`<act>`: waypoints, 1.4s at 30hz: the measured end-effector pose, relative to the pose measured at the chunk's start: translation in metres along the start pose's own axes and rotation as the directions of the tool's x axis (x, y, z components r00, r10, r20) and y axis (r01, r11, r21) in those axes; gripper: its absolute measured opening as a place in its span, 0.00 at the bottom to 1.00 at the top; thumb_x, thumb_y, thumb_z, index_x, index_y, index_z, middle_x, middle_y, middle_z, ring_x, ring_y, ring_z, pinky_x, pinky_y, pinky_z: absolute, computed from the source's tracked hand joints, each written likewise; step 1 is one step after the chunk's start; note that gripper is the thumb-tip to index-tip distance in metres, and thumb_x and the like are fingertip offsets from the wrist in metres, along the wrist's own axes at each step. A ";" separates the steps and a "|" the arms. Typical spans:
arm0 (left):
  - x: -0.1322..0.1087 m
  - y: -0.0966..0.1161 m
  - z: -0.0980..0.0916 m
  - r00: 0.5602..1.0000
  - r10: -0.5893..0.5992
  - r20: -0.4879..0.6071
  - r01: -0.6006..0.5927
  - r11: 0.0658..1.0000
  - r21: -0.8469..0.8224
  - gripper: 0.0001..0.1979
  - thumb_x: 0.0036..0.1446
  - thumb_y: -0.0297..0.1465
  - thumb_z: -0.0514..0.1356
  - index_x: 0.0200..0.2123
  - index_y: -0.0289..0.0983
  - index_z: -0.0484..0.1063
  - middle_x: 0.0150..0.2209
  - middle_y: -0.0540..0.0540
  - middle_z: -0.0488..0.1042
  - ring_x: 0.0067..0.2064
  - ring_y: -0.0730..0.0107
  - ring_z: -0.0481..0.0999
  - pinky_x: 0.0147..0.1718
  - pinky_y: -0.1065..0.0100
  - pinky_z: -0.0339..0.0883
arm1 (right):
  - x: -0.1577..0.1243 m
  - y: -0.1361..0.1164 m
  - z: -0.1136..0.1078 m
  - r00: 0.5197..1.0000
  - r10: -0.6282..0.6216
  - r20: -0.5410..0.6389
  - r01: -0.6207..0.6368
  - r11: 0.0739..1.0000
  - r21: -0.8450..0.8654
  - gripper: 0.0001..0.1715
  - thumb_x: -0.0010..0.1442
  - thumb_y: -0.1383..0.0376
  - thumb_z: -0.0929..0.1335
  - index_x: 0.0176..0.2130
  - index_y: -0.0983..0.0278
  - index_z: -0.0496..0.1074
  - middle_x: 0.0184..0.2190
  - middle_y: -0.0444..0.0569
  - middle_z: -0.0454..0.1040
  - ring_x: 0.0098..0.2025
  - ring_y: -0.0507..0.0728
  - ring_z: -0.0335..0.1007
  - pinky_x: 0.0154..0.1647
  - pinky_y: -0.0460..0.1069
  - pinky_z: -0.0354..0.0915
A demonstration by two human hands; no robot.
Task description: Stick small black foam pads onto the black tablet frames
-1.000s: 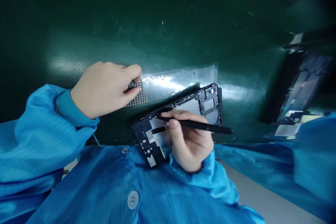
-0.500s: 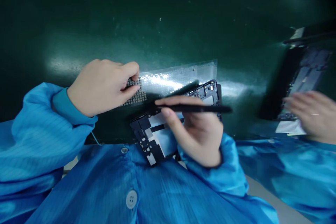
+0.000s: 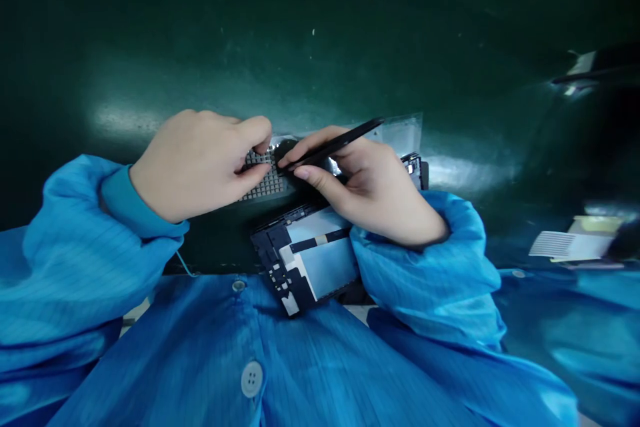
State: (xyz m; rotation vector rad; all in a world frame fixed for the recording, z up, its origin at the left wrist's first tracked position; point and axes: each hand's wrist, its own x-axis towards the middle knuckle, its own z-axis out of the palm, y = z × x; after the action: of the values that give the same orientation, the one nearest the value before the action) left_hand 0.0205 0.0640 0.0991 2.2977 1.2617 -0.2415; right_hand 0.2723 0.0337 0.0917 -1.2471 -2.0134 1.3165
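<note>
My left hand (image 3: 200, 163) is closed, thumb and forefinger pinching a clear plastic sheet (image 3: 407, 130) near its left end. Rows of small grey square pads (image 3: 270, 181) cover that end of the sheet. Black tweezers (image 3: 345, 139) lie in my right hand (image 3: 380, 187), their tips down at the right edge of the pads. Whether a pad is caught between the tips I cannot tell. Below my hands rests an opened electronic device (image 3: 327, 267) in a black frame, with pale blue panels and small components. My right hand and sleeve hide part of it.
A dark green work surface (image 3: 250, 27) spreads beyond my hands. At the right lies a stack of striped white and yellowish pieces (image 3: 570, 243). A blue sleeve (image 3: 590, 333) of another person shows at the lower right.
My right hand has moved up from over the device to the pads, bringing the tweezer tips down there. At the right, the other person's hand and a second device have gone out of view.
</note>
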 end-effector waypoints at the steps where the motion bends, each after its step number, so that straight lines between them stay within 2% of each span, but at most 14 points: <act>1: -0.001 0.001 -0.001 1.000 -0.005 0.010 0.005 1.000 -0.002 0.16 0.79 0.39 0.58 0.57 0.38 0.81 0.34 0.49 0.81 0.33 0.63 0.76 0.33 0.62 0.57 | 0.000 0.000 0.000 1.000 -0.004 0.001 0.004 1.000 -0.007 0.10 0.79 0.58 0.74 0.54 0.60 0.84 0.51 0.51 0.89 0.55 0.63 0.88 0.60 0.57 0.83; 9: 0.000 -0.001 0.001 1.000 -0.017 -0.002 0.017 1.000 -0.002 0.14 0.76 0.40 0.59 0.54 0.41 0.81 0.31 0.49 0.79 0.33 0.63 0.75 0.32 0.60 0.56 | 0.006 0.006 -0.002 0.999 -0.032 -0.006 0.032 0.999 -0.034 0.10 0.79 0.58 0.74 0.52 0.60 0.83 0.50 0.50 0.89 0.54 0.62 0.88 0.60 0.57 0.83; 12: 0.001 -0.002 0.003 1.000 -0.005 -0.028 0.005 1.000 0.002 0.14 0.75 0.40 0.58 0.53 0.42 0.81 0.32 0.49 0.79 0.33 0.62 0.76 0.31 0.60 0.56 | -0.009 -0.002 0.006 0.993 0.003 -0.120 0.007 0.997 0.082 0.06 0.78 0.59 0.75 0.50 0.58 0.82 0.46 0.48 0.89 0.51 0.61 0.89 0.57 0.56 0.85; 14: 0.002 -0.003 0.004 0.999 0.011 -0.048 -0.012 1.000 -0.012 0.12 0.74 0.40 0.59 0.51 0.43 0.80 0.31 0.50 0.79 0.31 0.63 0.75 0.31 0.60 0.54 | -0.030 -0.011 0.021 0.950 0.074 -0.304 -0.021 0.985 0.174 0.04 0.78 0.61 0.74 0.51 0.56 0.81 0.45 0.47 0.89 0.48 0.59 0.89 0.53 0.55 0.85; 17: 0.003 -0.003 0.005 0.998 0.010 -0.055 -0.011 0.999 -0.031 0.09 0.71 0.39 0.63 0.49 0.43 0.80 0.30 0.51 0.79 0.29 0.64 0.74 0.30 0.61 0.52 | -0.066 -0.018 0.052 0.817 0.131 -0.562 -0.022 0.980 0.197 0.06 0.78 0.64 0.74 0.53 0.55 0.81 0.44 0.46 0.88 0.46 0.58 0.89 0.50 0.55 0.85; 19: 0.003 -0.002 0.004 0.998 0.007 -0.056 -0.009 1.000 -0.029 0.10 0.72 0.39 0.63 0.49 0.42 0.81 0.30 0.50 0.80 0.29 0.64 0.73 0.30 0.61 0.53 | -0.081 -0.018 0.070 0.766 0.087 -0.637 0.030 0.985 0.170 0.09 0.77 0.67 0.74 0.54 0.56 0.81 0.44 0.48 0.88 0.46 0.59 0.89 0.52 0.58 0.85; 22: 0.001 -0.003 0.003 0.998 0.018 -0.053 -0.019 1.000 -0.020 0.11 0.75 0.37 0.62 0.51 0.41 0.82 0.33 0.50 0.82 0.29 0.66 0.73 0.31 0.63 0.53 | -0.085 -0.013 0.083 0.752 0.018 -0.659 0.095 0.986 0.135 0.12 0.76 0.71 0.73 0.55 0.57 0.81 0.44 0.50 0.89 0.48 0.60 0.89 0.55 0.59 0.84; 27: 0.000 -0.004 0.004 0.998 0.031 -0.057 -0.031 1.000 -0.004 0.10 0.76 0.37 0.61 0.51 0.40 0.81 0.34 0.51 0.83 0.29 0.68 0.70 0.31 0.63 0.51 | -0.080 -0.012 0.082 0.760 0.012 -0.649 0.074 0.992 0.105 0.14 0.76 0.73 0.72 0.55 0.58 0.79 0.46 0.51 0.89 0.50 0.60 0.89 0.54 0.59 0.85; 30: 0.001 -0.005 0.006 0.997 0.035 -0.075 -0.035 0.999 -0.002 0.09 0.75 0.38 0.62 0.50 0.41 0.80 0.32 0.52 0.80 0.29 0.68 0.71 0.31 0.63 0.51 | -0.083 -0.018 0.077 0.800 -0.045 -0.598 0.063 0.998 0.009 0.16 0.74 0.74 0.72 0.56 0.58 0.79 0.47 0.52 0.89 0.50 0.61 0.89 0.53 0.61 0.85; 33: 0.001 -0.005 0.008 0.994 0.048 -0.094 -0.049 0.999 -0.007 0.08 0.74 0.38 0.62 0.48 0.42 0.78 0.30 0.53 0.77 0.28 0.68 0.71 0.29 0.63 0.51 | -0.077 -0.023 0.060 0.844 -0.054 -0.533 0.041 0.999 -0.035 0.17 0.73 0.75 0.73 0.56 0.58 0.79 0.49 0.53 0.89 0.51 0.61 0.89 0.54 0.60 0.85; 35: 0.001 -0.006 0.008 0.993 0.062 -0.104 -0.064 0.998 -0.015 0.09 0.74 0.39 0.62 0.48 0.42 0.78 0.29 0.53 0.77 0.27 0.68 0.71 0.29 0.63 0.51 | -0.060 -0.021 0.042 0.872 -0.059 -0.486 0.051 0.998 -0.030 0.15 0.74 0.73 0.74 0.56 0.59 0.81 0.50 0.52 0.90 0.53 0.60 0.90 0.57 0.58 0.85; 37: 0.001 -0.006 0.008 0.992 0.067 -0.106 -0.070 0.997 -0.022 0.10 0.73 0.41 0.62 0.49 0.42 0.77 0.29 0.53 0.77 0.28 0.68 0.72 0.29 0.63 0.51 | -0.038 -0.015 0.023 0.930 -0.089 -0.356 0.083 0.996 -0.034 0.10 0.75 0.69 0.75 0.55 0.59 0.82 0.51 0.50 0.90 0.55 0.59 0.90 0.60 0.56 0.84; 39: 0.001 -0.007 0.008 0.994 0.056 -0.098 -0.058 0.998 -0.024 0.11 0.72 0.42 0.63 0.49 0.42 0.77 0.29 0.53 0.76 0.29 0.67 0.72 0.30 0.63 0.51 | -0.016 -0.006 0.009 0.980 -0.098 -0.172 0.096 0.995 -0.020 0.07 0.77 0.65 0.75 0.53 0.60 0.83 0.52 0.50 0.90 0.56 0.59 0.89 0.61 0.56 0.83; 42: 0.002 -0.007 0.008 0.996 0.033 -0.078 -0.035 0.999 -0.027 0.12 0.70 0.43 0.63 0.47 0.43 0.77 0.29 0.52 0.76 0.28 0.66 0.73 0.29 0.62 0.50 | 0.001 0.004 -0.001 0.999 -0.053 -0.013 0.053 0.999 -0.004 0.08 0.78 0.61 0.74 0.53 0.61 0.83 0.51 0.50 0.90 0.55 0.61 0.89 0.59 0.56 0.83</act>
State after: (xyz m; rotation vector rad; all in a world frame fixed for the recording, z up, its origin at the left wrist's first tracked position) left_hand 0.0166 0.0645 0.0893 2.3225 1.2549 -0.1231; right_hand 0.2741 0.0354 0.0884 -1.1921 -2.0265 1.2781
